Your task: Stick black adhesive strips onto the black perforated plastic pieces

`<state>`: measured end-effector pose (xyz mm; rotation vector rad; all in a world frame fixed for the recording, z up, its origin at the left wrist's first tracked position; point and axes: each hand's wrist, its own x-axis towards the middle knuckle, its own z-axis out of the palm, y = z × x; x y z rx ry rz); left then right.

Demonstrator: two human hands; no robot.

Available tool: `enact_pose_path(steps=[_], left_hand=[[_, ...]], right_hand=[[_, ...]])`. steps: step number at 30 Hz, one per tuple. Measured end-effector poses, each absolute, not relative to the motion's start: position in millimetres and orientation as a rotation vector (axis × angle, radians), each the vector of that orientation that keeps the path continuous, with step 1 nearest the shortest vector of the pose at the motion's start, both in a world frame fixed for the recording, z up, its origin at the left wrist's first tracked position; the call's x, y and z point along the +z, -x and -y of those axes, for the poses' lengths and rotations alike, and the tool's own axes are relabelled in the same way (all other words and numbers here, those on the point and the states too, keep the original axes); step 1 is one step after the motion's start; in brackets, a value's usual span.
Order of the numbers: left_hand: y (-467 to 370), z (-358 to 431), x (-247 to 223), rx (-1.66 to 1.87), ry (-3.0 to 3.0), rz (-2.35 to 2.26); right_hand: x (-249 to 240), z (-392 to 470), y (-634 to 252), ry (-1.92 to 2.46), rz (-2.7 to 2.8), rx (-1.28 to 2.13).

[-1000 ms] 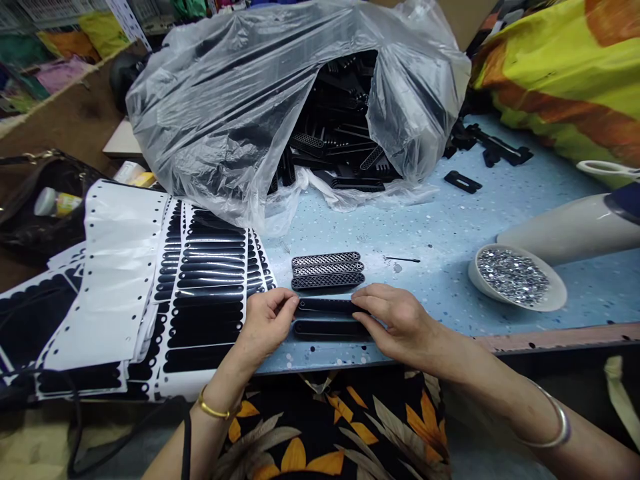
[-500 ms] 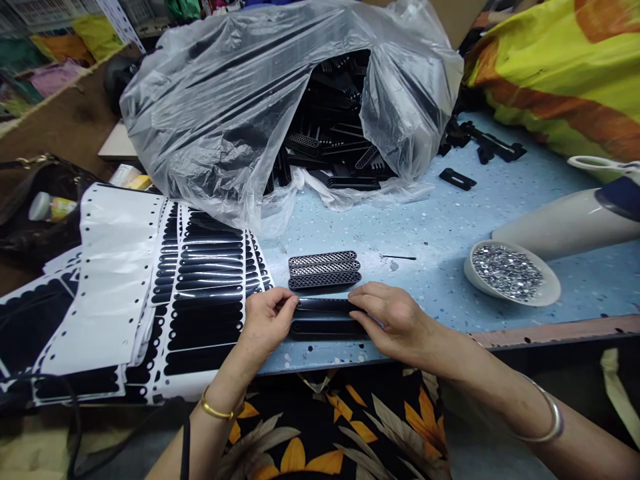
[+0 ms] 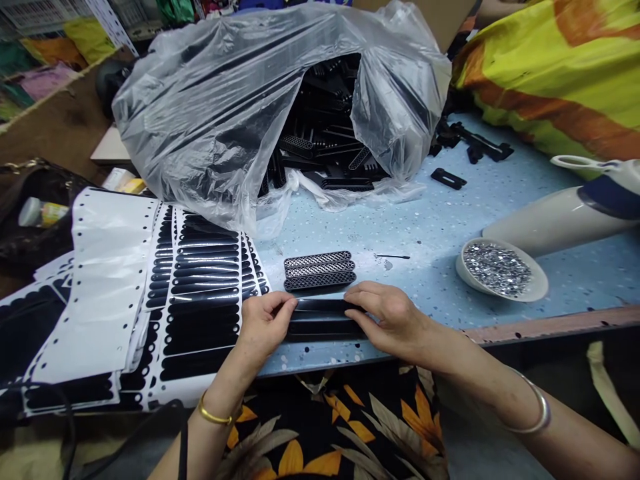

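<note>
A glossy black strip [image 3: 320, 305] with rounded ends is stretched between my two hands. My left hand [image 3: 265, 325] pinches its left end between thumb and forefinger. At the right end, the thumb and fingers of my right hand [image 3: 387, 317] are closed on it. Just in front of the strip, near the table's edge, lies a black plastic bar [image 3: 325, 328], its right end partly behind my right hand. Beyond my hands sit several black bars with a mesh-patterned face [image 3: 320, 270], side by side. To the left lie sheets of black adhesive strips [image 3: 203, 287].
A clear plastic bag [image 3: 210, 120] full of black plastic parts [image 3: 325, 127] stands at the back. On the right are a bowl of small metal pieces [image 3: 500, 269], a white-and-blue container [image 3: 545, 213] and a yellow-orange bag [image 3: 560, 80]. A thin black stick [image 3: 393, 257] lies on the blue table.
The strip between my hands has come slightly closer to the bar, and the gap between them looks narrower. Both hands keep their hold. The whole view has shifted a little.
</note>
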<state>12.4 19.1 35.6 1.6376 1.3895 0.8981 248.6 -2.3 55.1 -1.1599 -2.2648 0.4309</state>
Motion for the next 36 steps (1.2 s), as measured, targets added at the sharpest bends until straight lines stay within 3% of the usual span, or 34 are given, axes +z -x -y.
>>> enact_pose_path(steps=[20, 36], left_hand=[[-12, -17, 34, 0.919, -1.694, -1.421], [-13, -18, 36, 0.974, -1.713, -1.41]], right_hand=[[47, 4, -259, 1.14, 2.073, 0.706], [36, 7, -264, 1.13, 2.067, 0.631]])
